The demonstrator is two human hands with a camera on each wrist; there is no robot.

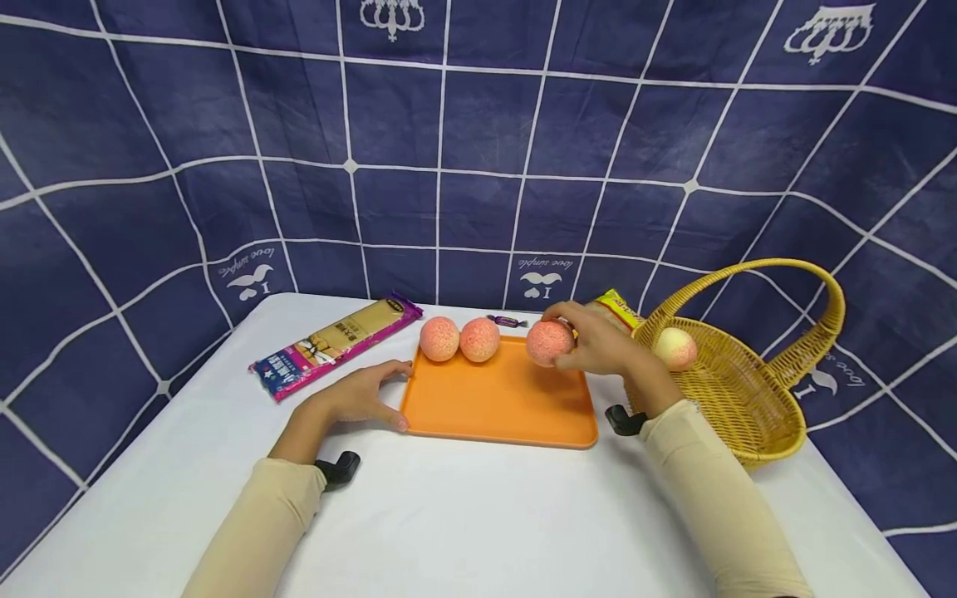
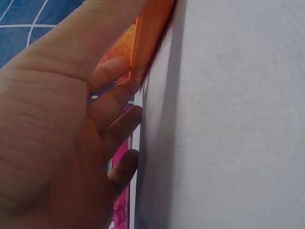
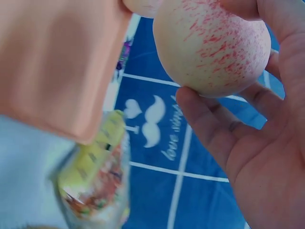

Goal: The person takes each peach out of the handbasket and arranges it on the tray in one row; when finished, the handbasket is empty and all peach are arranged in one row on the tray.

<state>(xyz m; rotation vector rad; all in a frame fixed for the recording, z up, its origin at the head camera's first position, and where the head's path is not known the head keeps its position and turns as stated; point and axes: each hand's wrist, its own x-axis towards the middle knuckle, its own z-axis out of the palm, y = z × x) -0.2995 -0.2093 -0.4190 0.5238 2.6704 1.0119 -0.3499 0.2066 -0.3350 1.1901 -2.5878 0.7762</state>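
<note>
My right hand (image 1: 601, 345) grips a pink-speckled peach (image 1: 547, 342) over the right back part of an orange tray (image 1: 478, 411). From the right wrist view, the fingers and thumb curl round the peach's sides, and its pale underside shows above the tray's level. Two more peaches, one at the left (image 1: 439, 339) and one beside it (image 1: 480, 340), sit together at the tray's back left. My left hand (image 1: 357, 394) rests against the tray's left edge, thumb at the near corner and the other fingers spread loosely towards the far end.
At the right stands a yellow wicker basket (image 1: 777, 419) with a high handle and a paler peach (image 1: 676, 349) inside. A yellow snack packet (image 1: 616, 310) lies behind my right hand. A purple noodle packet (image 1: 340, 345) lies at the left, a small purple candy (image 1: 507, 321) behind the tray.
</note>
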